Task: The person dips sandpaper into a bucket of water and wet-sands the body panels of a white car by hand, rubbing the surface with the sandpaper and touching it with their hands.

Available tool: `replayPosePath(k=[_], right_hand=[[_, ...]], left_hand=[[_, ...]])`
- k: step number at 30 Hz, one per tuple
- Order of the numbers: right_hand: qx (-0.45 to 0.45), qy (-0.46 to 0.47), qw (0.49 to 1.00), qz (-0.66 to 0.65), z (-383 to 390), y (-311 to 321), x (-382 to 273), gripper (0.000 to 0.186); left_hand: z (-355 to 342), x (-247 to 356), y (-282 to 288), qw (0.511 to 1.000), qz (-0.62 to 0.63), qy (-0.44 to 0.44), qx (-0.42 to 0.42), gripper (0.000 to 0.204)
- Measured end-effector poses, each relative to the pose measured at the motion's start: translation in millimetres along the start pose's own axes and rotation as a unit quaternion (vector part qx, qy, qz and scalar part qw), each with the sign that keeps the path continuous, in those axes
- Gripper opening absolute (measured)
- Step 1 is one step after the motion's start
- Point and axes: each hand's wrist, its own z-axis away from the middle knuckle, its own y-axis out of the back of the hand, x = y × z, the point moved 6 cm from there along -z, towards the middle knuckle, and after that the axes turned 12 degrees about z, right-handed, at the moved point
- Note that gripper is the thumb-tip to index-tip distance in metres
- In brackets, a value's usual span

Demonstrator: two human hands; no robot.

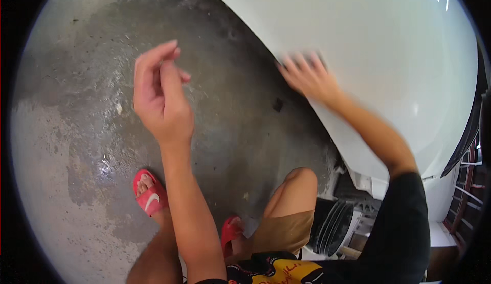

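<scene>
My left hand (162,92) is raised over the wet floor, its fingers loosely bent and the palm turned partly inward. Nothing shows between its fingers or thumb. To the right, my right hand (310,79) lies with spread fingers at the edge of a large, glossy white vehicle body panel (373,43). Motion blurs its fingertips, and a dark patch shows beside them that I cannot make out. The panel curves from the top of the view down toward my right arm.
Wet, stained concrete floor (87,130) stretches to the left. Red slide sandals (151,199) are on my feet. Below the panel's lower end stands a stack of black buckets or rings (332,228). Metal shelving (465,192) rises at the far right.
</scene>
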Motion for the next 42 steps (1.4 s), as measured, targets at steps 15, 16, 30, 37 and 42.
replayPosePath(k=[15, 16, 30, 37, 42], right_hand=[[-0.165, 0.071, 0.983, -0.028, 303.3, 150.7, 35.6, 0.032], [-0.129, 0.057, 0.99, 0.014, 259.2, 131.4, 48.5, 0.031], [-0.099, -0.009, 0.994, 0.047, 240.9, 148.4, 121.0, 0.029], [-0.053, 0.021, 0.998, 0.008, -35.5, 63.0, 194.0, 0.032], [0.021, -0.075, 0.997, 0.023, -198.9, 0.0, 258.7, 0.019]], left_hand=[[14.2, -36.9, -25.2, 0.987, -0.088, 0.017, -0.135, 0.025], [20.9, -31.5, -57.1, 0.981, -0.065, -0.007, -0.181, 0.023], [-5.7, -33.9, -137.1, 0.985, 0.051, -0.054, -0.156, 0.023], [-9.1, -49.1, -124.2, 0.994, 0.104, -0.003, -0.035, 0.022], [-4.3, -45.1, -164.2, 0.992, 0.129, -0.013, -0.002, 0.022]])
